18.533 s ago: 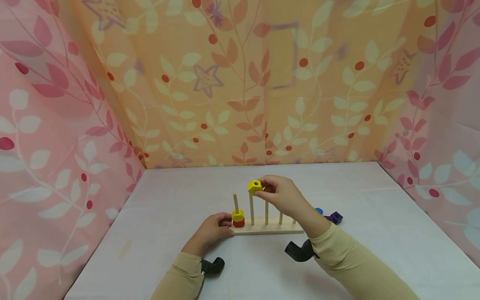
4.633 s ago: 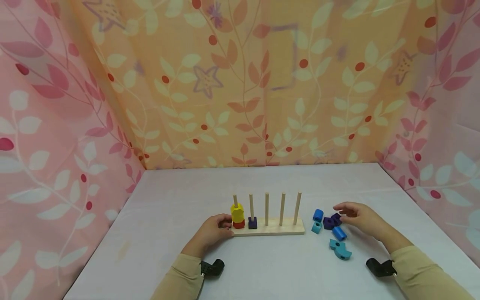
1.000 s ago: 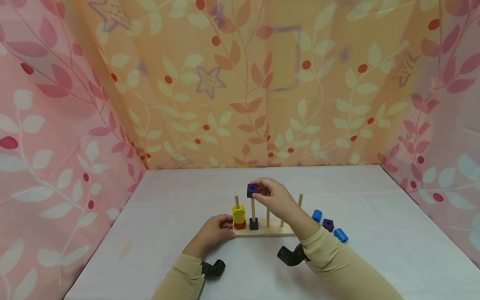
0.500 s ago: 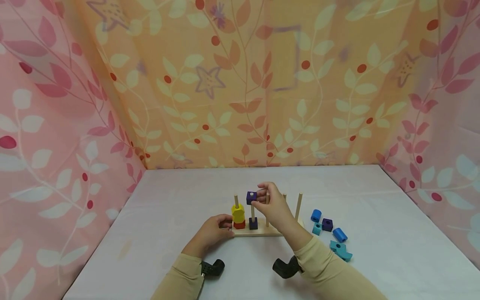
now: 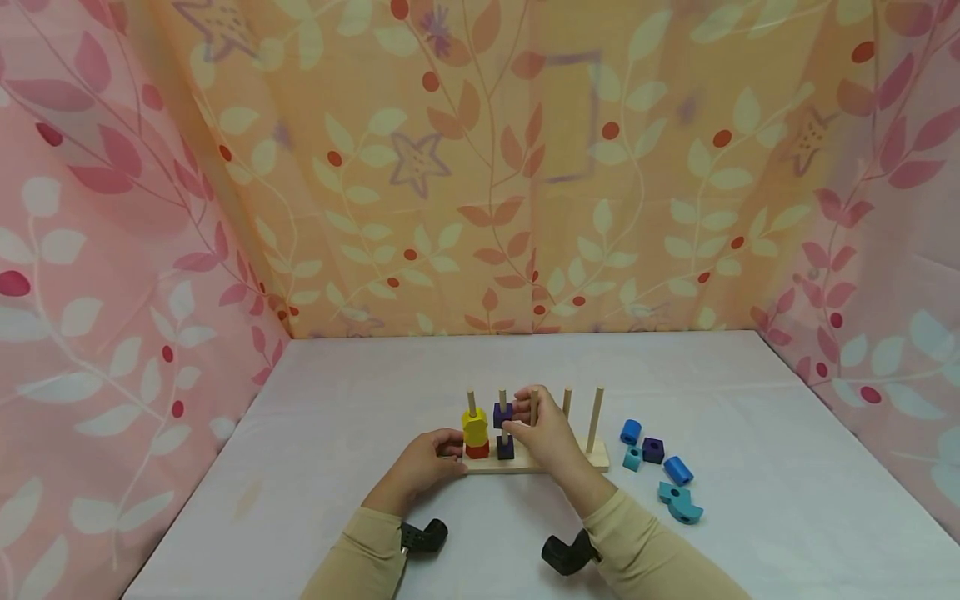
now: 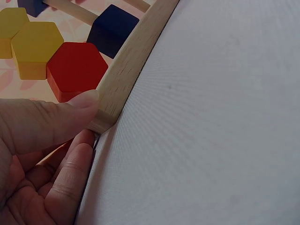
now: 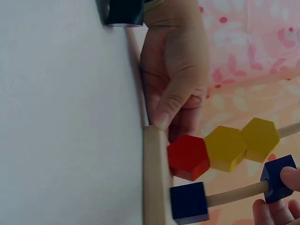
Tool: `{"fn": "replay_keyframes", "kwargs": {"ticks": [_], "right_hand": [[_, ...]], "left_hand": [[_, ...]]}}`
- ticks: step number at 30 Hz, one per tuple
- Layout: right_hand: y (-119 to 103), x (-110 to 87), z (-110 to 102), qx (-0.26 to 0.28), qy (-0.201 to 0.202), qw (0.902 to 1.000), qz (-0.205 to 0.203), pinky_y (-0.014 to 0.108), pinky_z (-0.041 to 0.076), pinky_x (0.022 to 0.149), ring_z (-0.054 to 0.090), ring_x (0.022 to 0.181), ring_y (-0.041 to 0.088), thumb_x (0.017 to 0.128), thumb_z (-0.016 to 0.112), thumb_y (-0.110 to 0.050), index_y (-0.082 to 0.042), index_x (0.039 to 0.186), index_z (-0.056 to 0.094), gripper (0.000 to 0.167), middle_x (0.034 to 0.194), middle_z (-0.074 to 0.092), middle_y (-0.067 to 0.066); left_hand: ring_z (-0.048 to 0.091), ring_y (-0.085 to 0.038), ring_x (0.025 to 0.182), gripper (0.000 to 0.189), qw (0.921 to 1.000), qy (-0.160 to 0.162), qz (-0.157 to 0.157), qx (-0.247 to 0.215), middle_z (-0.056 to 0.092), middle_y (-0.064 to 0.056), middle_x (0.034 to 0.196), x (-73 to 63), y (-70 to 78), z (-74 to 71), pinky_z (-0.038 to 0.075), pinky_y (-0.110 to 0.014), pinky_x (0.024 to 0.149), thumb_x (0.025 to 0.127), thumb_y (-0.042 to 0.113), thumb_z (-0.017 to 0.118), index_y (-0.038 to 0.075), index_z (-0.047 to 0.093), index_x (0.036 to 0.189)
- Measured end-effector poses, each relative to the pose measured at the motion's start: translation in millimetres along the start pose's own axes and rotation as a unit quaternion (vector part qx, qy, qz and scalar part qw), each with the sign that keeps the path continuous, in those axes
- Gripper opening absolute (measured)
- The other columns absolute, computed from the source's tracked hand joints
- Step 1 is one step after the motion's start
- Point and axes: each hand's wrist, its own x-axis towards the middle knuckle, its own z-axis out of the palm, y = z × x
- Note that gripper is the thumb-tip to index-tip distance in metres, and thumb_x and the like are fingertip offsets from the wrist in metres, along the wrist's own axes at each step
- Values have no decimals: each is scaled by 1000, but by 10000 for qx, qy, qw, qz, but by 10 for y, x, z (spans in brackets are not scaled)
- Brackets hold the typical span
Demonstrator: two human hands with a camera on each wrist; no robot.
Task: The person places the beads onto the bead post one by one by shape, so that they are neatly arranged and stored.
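Note:
My left hand (image 5: 426, 460) holds the left end of a wooden peg board (image 5: 592, 463), thumb on its end and fingers curled behind it. On the second peg, my right hand (image 5: 553, 435) pinches a dark purple square block (image 5: 501, 415) between thumb and fingers. The peg passes through this block, which is partway down. Below it, a matching square block (image 5: 506, 448) sits on the base, with bare peg between the two. The first peg carries a red hexagonal block (image 7: 188, 157) at the bottom and two yellow hexagonal blocks (image 7: 225, 148) above it.
Right of the board lie loose blocks: two blue cylinders (image 5: 678, 470), a purple block (image 5: 653, 450), a small teal block (image 5: 633, 457) and teal curved pieces (image 5: 681, 503). Three bare pegs (image 5: 596, 417) rise on the board's right. Patterned curtains (image 5: 480, 167) surround the white table.
Over the last second, my right hand has lowered the purple block from the top of the second peg partway down. Earlier it was at the loose pile. The left hand has stayed put.

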Motion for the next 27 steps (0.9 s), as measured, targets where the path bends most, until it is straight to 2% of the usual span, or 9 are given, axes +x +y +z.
{"fn": "replay_keyframes", "kwargs": {"ticks": [4,8,19,27], "right_hand": [[84,-6,21,-214,21,9998,44,41,45,85,59,94,25,78,71,-6,-5,102,53,30,97,60,7],[160,-15,37,-163,-37,9998,83,43,45,85,60,95,27,77,71,-5,-5,99,54,28,96,61,7],[305,-26,92,115,-97,9998,126,36,48,82,60,92,27,75,70,2,1,99,54,29,96,62,12],[319,-38,101,108,-161,9990,401,35,49,81,61,89,23,75,69,4,0,99,54,28,96,61,11]], "left_hand": [[56,-16,92,42,10000,1,41,39,62,-1,100,-4,-2,-5,45,-37,84,72,8,76,11,61,112],[56,-16,93,42,9999,-35,117,14,62,-2,103,-13,11,-13,46,-36,83,72,6,75,9,61,112],[57,-17,95,43,9996,-65,264,-50,63,-4,105,1,-16,-16,46,-36,84,73,7,75,7,60,113],[56,-16,94,43,9997,-43,250,-28,63,-2,103,11,-35,-12,45,-36,84,73,9,75,8,60,113]]}}
